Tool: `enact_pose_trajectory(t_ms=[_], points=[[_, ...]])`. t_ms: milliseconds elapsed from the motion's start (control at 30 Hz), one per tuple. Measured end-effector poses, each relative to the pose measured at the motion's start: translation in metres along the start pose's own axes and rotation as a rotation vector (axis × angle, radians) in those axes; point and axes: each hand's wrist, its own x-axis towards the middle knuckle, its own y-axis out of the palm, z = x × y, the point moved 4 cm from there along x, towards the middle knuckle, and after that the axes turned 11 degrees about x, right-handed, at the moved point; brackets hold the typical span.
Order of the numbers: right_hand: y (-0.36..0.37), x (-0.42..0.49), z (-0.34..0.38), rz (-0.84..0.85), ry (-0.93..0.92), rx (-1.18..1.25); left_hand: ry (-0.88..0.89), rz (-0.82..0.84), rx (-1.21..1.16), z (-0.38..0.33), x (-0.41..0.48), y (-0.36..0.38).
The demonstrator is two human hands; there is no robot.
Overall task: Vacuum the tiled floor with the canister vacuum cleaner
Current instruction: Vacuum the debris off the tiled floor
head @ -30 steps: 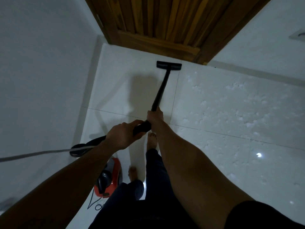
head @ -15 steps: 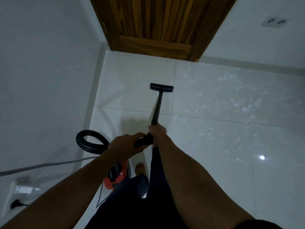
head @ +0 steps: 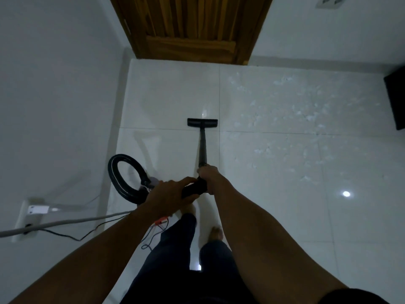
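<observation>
Holding: the left grip [head: 168,194] is curled round the black handle [head: 192,190]. The right grip [head: 209,178] is wrapped round the wand [head: 202,148] just ahead of it, and the two nearly touch.
Wand place: it runs forward from the right grip to the floor nozzle [head: 202,123], which sits on the tiled floor [head: 171,102] well ahead of both grips.
Axis: the long axis points almost straight away from the grips, toward the wooden door [head: 190,27]. The nozzle bar lies crosswise to it.
Handling: probably a light, stiff tube that glides easily on glossy tile. The hose [head: 119,178], looped left of the left grip, likely drags and twists.
Where to hold: as now, one grip on the handle and one on the tube for steering.
Body: the canister [head: 161,221] shows only as a red sliver beneath the left grip.
Debris: pale flecks [head: 295,110] lie ahead and right of the right grip.
</observation>
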Motion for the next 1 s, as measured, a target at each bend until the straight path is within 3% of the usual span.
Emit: enact_pose_trajectory(t_ms=[300,633,900,1000], points=[[-0.046,-0.038,-0.135,0.022,-0.125,0.053,0.058,-0.007,0.069,-0.075,-0.096,0.076],[-0.057,-0.087,-0.247,-0.027,-0.204,0.184,0.121,-0.077,0.066,-0.102,-0.193,0.133],[-0.053,-0.130,-0.346,-0.070,-0.111,0.226,0.187,-0.110,0.115,-0.112,-0.275,0.183],[-0.046,-0.133,-0.377,-0.062,-0.099,0.133,0.187,-0.101,0.092,-0.112,-0.301,0.199]])
